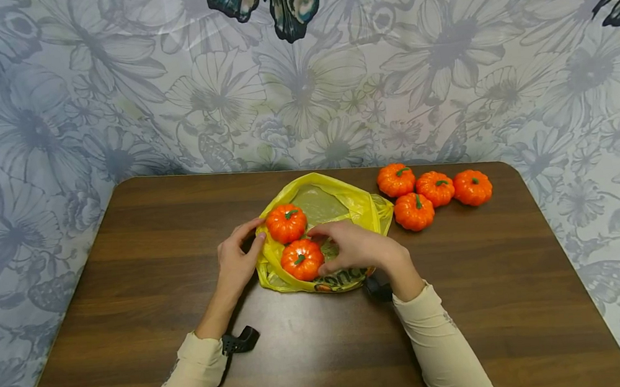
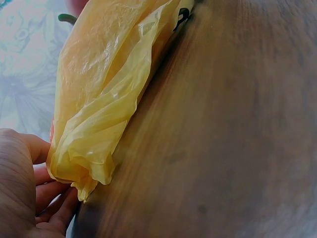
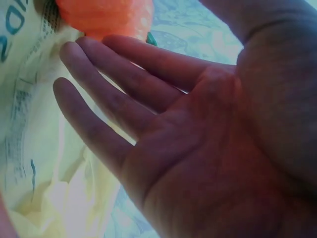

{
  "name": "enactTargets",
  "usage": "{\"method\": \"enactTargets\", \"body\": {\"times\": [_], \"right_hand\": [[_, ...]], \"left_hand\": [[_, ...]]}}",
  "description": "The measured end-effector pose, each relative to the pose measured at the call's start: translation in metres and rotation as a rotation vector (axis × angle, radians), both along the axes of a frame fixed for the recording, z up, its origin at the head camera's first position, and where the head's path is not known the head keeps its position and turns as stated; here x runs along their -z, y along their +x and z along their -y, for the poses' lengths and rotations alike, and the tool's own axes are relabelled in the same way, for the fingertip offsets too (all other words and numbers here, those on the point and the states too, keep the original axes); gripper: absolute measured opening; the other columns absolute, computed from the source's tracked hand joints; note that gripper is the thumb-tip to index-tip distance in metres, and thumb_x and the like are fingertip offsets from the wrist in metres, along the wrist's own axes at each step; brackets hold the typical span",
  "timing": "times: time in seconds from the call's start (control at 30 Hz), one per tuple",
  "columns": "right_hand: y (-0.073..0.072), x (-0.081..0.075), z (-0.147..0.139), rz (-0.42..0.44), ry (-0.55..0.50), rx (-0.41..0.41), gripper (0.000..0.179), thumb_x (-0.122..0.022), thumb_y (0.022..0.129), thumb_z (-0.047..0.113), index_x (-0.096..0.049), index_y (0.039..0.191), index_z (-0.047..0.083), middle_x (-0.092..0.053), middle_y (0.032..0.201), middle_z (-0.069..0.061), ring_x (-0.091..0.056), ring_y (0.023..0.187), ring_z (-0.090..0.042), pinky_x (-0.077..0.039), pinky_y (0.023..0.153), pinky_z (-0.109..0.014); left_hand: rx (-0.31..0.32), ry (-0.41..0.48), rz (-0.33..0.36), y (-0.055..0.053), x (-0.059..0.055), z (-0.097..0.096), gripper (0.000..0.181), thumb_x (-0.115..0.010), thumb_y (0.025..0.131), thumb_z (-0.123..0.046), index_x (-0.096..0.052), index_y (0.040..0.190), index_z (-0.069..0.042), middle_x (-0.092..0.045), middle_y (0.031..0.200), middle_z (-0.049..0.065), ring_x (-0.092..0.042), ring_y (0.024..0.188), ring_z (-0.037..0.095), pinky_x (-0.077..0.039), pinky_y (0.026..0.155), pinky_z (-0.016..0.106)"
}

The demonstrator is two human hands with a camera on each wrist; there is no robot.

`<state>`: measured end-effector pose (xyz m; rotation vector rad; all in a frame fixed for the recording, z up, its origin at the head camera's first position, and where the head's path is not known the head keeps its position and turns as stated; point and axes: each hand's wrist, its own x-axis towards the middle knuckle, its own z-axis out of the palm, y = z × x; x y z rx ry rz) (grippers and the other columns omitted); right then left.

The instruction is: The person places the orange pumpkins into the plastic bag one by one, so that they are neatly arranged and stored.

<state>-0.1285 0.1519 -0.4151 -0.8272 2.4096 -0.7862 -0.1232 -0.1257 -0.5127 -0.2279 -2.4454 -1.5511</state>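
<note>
A yellow plastic bag (image 1: 337,184) lies with its mouth spread, two small orange toy pumpkins inside: one pumpkin (image 1: 286,223) at the upper left, another pumpkin (image 1: 302,260) nearer the front. At the bag's left edge, my left hand (image 1: 237,253) holds the plastic between thumb and fingers; the left wrist view shows its fingertips at the bag's crumpled corner (image 2: 89,163). My right hand (image 1: 357,248) reaches over the bag's mouth, thumb and fingertips beside the front pumpkin. In the right wrist view its fingers (image 3: 124,89) are nearly straight, fingertips right at an orange pumpkin (image 3: 109,17).
Several more orange pumpkins (image 1: 436,188) sit grouped at the back right of the brown wooden table (image 1: 494,300), close to the bag's right corner. Behind the table's far edge stands a wall (image 1: 300,95) with flower and butterfly patterns. A black wrist mount (image 1: 241,340) sticks out from the left sleeve.
</note>
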Motion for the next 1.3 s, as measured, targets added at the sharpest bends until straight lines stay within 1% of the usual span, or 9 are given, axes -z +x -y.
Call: {"method": "enactTargets", "body": {"times": [0.07, 0.27, 0.4, 0.63, 0.8, 0.97, 1.1, 1.3], "right_hand": [[0.0, -0.002, -0.004, 0.005, -0.018, 0.021, 0.07, -0.087, 0.087, 0.025, -0.058, 0.146, 0.001, -0.066, 0.142, -0.012, -0.064, 0.126, -0.03, -0.05, 0.111, -0.046], [-0.002, -0.009, -0.017, -0.045, -0.055, 0.085, 0.069, -0.085, 0.09, 0.027, -0.056, 0.147, 0.0, -0.067, 0.14, -0.016, -0.063, 0.129, -0.033, -0.049, 0.112, -0.05], [-0.002, -0.012, -0.027, -0.05, -0.119, 0.141, 0.066, -0.085, 0.091, 0.024, -0.057, 0.147, 0.001, -0.066, 0.142, -0.018, -0.063, 0.13, -0.036, -0.05, 0.111, -0.053], [0.002, -0.014, -0.048, -0.114, -0.167, 0.211, 0.06, -0.083, 0.093, 0.026, -0.06, 0.145, 0.008, -0.067, 0.14, -0.014, -0.063, 0.131, -0.027, -0.048, 0.113, -0.051], [0.007, -0.013, -0.067, -0.141, -0.194, 0.251, 0.056, -0.083, 0.092, 0.024, -0.063, 0.142, 0.009, -0.069, 0.137, -0.013, -0.064, 0.128, -0.028, -0.049, 0.113, -0.05], [0.014, -0.016, -0.089, -0.165, -0.195, 0.294, 0.054, -0.084, 0.092, 0.023, -0.064, 0.14, 0.01, -0.069, 0.136, -0.013, -0.065, 0.128, -0.031, -0.049, 0.113, -0.052], [0.018, -0.019, -0.106, -0.196, -0.184, 0.359, 0.053, -0.084, 0.092, 0.026, -0.065, 0.14, 0.012, -0.069, 0.138, -0.011, -0.065, 0.129, -0.032, -0.048, 0.112, -0.055], [0.02, -0.021, -0.121, -0.238, -0.21, 0.465, 0.051, -0.085, 0.091, 0.024, -0.067, 0.137, 0.014, -0.069, 0.137, -0.005, -0.066, 0.129, -0.031, -0.049, 0.111, -0.056]], "left_hand": [[0.001, 0.001, 0.0, 0.0, 0.0, 0.0, 0.031, -0.073, 0.099, -0.012, -0.075, 0.129, -0.011, -0.075, 0.13, 0.008, -0.07, 0.124, 0.026, -0.042, 0.102, 0.01], [0.0, 0.0, 0.008, 0.0, 0.0, 0.0, 0.031, -0.073, 0.099, -0.013, -0.075, 0.13, -0.012, -0.075, 0.13, 0.008, -0.069, 0.124, 0.025, -0.043, 0.102, 0.011], [-0.001, -0.001, 0.011, 0.001, 0.0, 0.0, 0.031, -0.073, 0.099, -0.014, -0.075, 0.13, -0.013, -0.075, 0.13, 0.008, -0.069, 0.124, 0.025, -0.043, 0.103, 0.012], [0.0, 0.003, 0.005, 0.001, -0.001, -0.001, 0.031, -0.073, 0.099, -0.014, -0.075, 0.13, -0.012, -0.075, 0.128, 0.009, -0.069, 0.123, 0.026, -0.042, 0.102, 0.01], [-0.002, 0.005, 0.01, 0.001, -0.001, -0.002, 0.031, -0.073, 0.099, -0.013, -0.076, 0.13, -0.013, -0.075, 0.128, 0.01, -0.07, 0.121, 0.027, -0.043, 0.101, 0.01], [-0.002, 0.011, 0.015, 0.002, -0.001, -0.001, 0.031, -0.073, 0.099, -0.014, -0.076, 0.13, -0.014, -0.075, 0.128, 0.009, -0.069, 0.122, 0.026, -0.043, 0.101, 0.01], [-0.002, 0.013, 0.017, 0.003, -0.002, -0.001, 0.031, -0.073, 0.099, -0.014, -0.076, 0.13, -0.014, -0.075, 0.128, 0.009, -0.069, 0.122, 0.026, -0.042, 0.101, 0.01], [0.003, 0.014, 0.013, 0.003, -0.002, -0.001, 0.031, -0.073, 0.099, -0.013, -0.075, 0.13, -0.013, -0.075, 0.128, 0.01, -0.069, 0.123, 0.027, -0.042, 0.101, 0.009]]}}
